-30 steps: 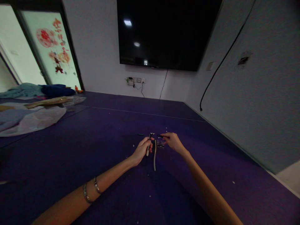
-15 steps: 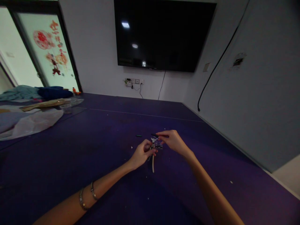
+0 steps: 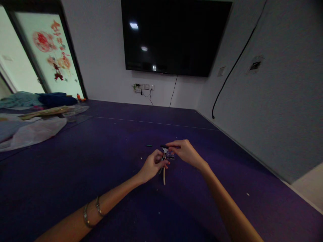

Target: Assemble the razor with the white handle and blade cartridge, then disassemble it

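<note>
My left hand point(image 3: 152, 166) is closed around a small plier-like tool point(image 3: 164, 176) with a silver head and a pale curved handle pointing toward me. Its exact kind is too small to tell. Between the thumb and fingers of my right hand point(image 3: 185, 152) is a thin black stick-like piece point(image 3: 164, 146), held level just above the silver head. I cannot tell whether the two touch. A small clear, dark-marked block point(image 3: 171, 156) sits right of the tool, between my hands. Left of them, a short dark green piece point(image 3: 149, 146) lies on the purple surface point(image 3: 106, 174).
Small white scraps point(image 3: 141, 158) dot the surface. Clear plastic bags point(image 3: 47, 131) and folded blue cloth point(image 3: 57, 99) lie at the far left. A television point(image 3: 176, 37) hangs on the back wall above sockets point(image 3: 146, 87). A black cable point(image 3: 233, 67) runs down the right wall.
The black piece in my right hand has shifted slightly left over the tool's head. My left hand keeps its hold, and the whole view has moved a little.
</note>
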Available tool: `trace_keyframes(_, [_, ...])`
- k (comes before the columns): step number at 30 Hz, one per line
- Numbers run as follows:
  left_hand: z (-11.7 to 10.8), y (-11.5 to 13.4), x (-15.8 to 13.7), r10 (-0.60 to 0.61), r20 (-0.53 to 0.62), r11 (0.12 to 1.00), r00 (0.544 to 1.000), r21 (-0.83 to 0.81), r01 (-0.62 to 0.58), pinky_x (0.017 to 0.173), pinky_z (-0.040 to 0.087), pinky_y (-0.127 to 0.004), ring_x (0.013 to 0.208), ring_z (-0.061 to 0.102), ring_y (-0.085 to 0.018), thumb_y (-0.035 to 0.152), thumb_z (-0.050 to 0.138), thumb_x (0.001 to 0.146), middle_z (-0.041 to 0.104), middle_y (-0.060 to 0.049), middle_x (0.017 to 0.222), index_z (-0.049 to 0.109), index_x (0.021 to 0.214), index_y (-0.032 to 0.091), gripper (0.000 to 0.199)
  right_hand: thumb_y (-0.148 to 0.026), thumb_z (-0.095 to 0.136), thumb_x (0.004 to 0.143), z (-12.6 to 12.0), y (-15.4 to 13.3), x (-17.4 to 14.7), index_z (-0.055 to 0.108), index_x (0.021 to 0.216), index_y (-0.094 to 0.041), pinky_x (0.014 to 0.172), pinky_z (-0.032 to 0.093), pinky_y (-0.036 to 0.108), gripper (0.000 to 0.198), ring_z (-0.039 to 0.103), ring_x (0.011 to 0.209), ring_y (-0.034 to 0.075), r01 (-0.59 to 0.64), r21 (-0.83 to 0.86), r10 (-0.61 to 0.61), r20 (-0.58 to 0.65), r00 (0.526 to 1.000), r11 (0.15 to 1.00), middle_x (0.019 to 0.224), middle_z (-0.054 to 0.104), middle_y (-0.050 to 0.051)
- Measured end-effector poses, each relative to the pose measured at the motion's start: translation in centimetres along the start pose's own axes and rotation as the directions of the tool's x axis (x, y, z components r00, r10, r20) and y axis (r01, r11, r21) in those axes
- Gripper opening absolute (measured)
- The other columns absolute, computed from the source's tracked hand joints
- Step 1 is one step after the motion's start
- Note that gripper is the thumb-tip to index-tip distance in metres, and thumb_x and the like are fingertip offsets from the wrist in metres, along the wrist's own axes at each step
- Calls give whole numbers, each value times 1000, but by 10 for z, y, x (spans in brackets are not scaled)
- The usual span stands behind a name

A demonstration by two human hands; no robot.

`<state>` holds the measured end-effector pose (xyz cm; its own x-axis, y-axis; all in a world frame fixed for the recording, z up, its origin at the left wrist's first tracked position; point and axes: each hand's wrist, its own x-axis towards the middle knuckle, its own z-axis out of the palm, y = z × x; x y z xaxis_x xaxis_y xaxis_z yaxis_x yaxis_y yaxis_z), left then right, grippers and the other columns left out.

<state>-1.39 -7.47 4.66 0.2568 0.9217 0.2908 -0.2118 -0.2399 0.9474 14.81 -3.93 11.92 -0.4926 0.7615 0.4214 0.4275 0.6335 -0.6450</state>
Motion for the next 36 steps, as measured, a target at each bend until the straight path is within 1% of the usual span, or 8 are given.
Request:
trace_keyframes(7, [1,4,-1,-13,-11,1000,1000,19,13,61,47,-26,59,61,-12,30,68,70,63,0,70,40,76,18,32,-16,52,76,0,0,-1,70,94,-17,64,50,26,26,65,70,16,-8,28,7,7,1000,1000,85,71,6])
trace_keyframes(12, [-2,-1,0,2,4,1000,1000,23,-3,62,47,-27,59,61,-12,30,66,73,64,-1,71,39,78,18,30,-17,53,76,-1,-1,-2,70,94,-17,62,51,26,25,65,66,15,-17,39,17,12,1000,999,85,71,6])
trace_keyframes(16, [-4,-5,1,7,10,999,1000,35,-7,62,47,-27,60,62,-12,32,66,73,64,-2,73,40,78,17,30,-17,53,76,-1,-3,-2,70,95,-17,66,52,27,26,65,68,16,-23,31,22,22,1000,999,86,71,6])
trace_keyframes(20, [-5,-6,1,3,17,999,1000,40,-4,63,48,-28,60,62,-12,33,65,74,65,-2,74,40,79,17,30,-15,52,76,-1,-3,-3,66,104,-17,72,52,30,32,66,77,18,-23,48,22,18,1000,999,93,70,7])
trace_keyframes(22, [-4,-6,0,-6,15,999,1000,48,6,62,47,-27,59,62,-12,34,65,74,65,-2,74,40,79,17,30,-14,52,76,-1,-4,-4,63,110,-18,74,52,31,36,66,80,18,-16,50,15,23,1000,999,92,70,6])
trace_keyframes(26, [-3,-4,0,-24,16,998,1000,51,23,61,47,-27,58,62,-12,33,65,74,66,-3,73,41,79,17,29,-11,51,76,-3,-7,-5,58,116,-19,75,51,31,42,65,78,16,19,-7,-19,29,999,1000,89,70,5])
trace_keyframes(31, [-2,-2,0,-45,12,999,999,15,44,56,47,-26,55,61,-12,30,65,73,66,-3,72,40,79,17,29,-8,50,74,-5,-10,-6,52,123,-19,76,49,29,50,64,79,16,56,-79,-53,39,998,995,89,70,5])
trace_keyframes(36, [-1,-1,-1,-47,42,999,998,-2,47,56,47,-27,54,61,-12,30,65,73,66,-3,72,40,80,17,29,-6,48,74,-7,-12,-7,52,123,-19,75,48,28,51,64,80,15,68,-119,-63,48,997,991,89,70,4])
